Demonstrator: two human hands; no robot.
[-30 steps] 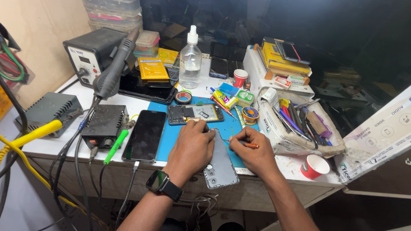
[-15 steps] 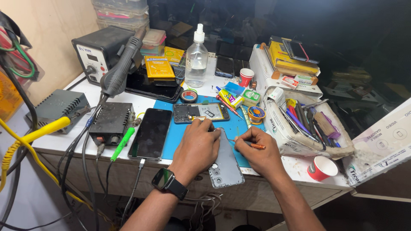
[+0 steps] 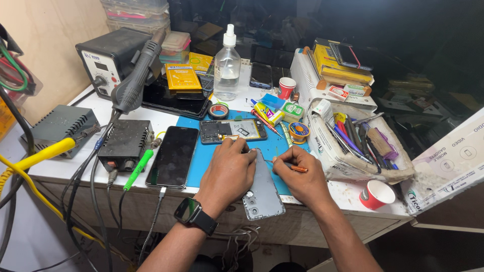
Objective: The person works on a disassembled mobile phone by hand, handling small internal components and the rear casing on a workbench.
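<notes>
At lower centre of the frame, the grey back cover [image 3: 262, 189] lies off its phone on the blue mat [image 3: 212, 151], pinned flat under the left hand [image 3: 229, 174]. The right hand [image 3: 300, 179] has its fingers clenched on an orange-handled tool [image 3: 291, 166] at the cover's edge. Just above, the opened phone [image 3: 233, 131] lies with its insides bare, so reassembly looks undone.

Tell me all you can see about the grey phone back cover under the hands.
The grey phone back cover is a flat, matte grey, rounded rectangle with camera holes near its lower end. It lies lengthwise on the blue mat, its near end past the table edge. The left hand rests on its left side; the right hand holds an orange-handled tool beside its right edge.
</notes>
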